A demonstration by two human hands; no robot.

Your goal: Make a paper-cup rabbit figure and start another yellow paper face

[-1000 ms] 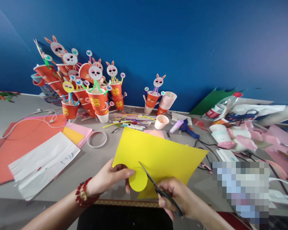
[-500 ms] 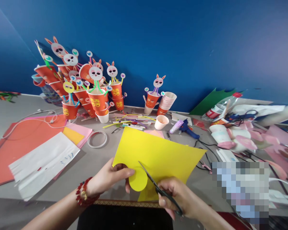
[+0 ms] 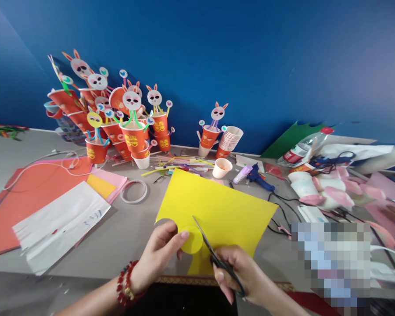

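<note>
My left hand (image 3: 164, 250), with red bead bracelets at the wrist, pinches the rounded, partly cut-out disc of a yellow paper sheet (image 3: 224, 206) between thumb and fingers. The disc (image 3: 193, 240) bulges below a curved cut edge near the sheet's left side. Closed round the handles of black-handled scissors (image 3: 213, 255) is my right hand (image 3: 242, 270). The blades point up and left, lying against the paper along the right edge of the disc. Part of the sheet hangs down behind the disc.
Red paper cups with rabbit faces (image 3: 131, 131) stand along the blue wall. A tape roll (image 3: 134, 192), white sheet (image 3: 64, 224) and red paper (image 3: 42, 193) lie left. Right are a blue glue gun (image 3: 260, 177), cables, a plastic bottle (image 3: 303, 147) and pink-and-white cups (image 3: 325, 188).
The yellow sheet has turned slightly and shifted with my left hand, which moved a little right and lower. The scissors' tips have moved slightly up and right along the disc.
</note>
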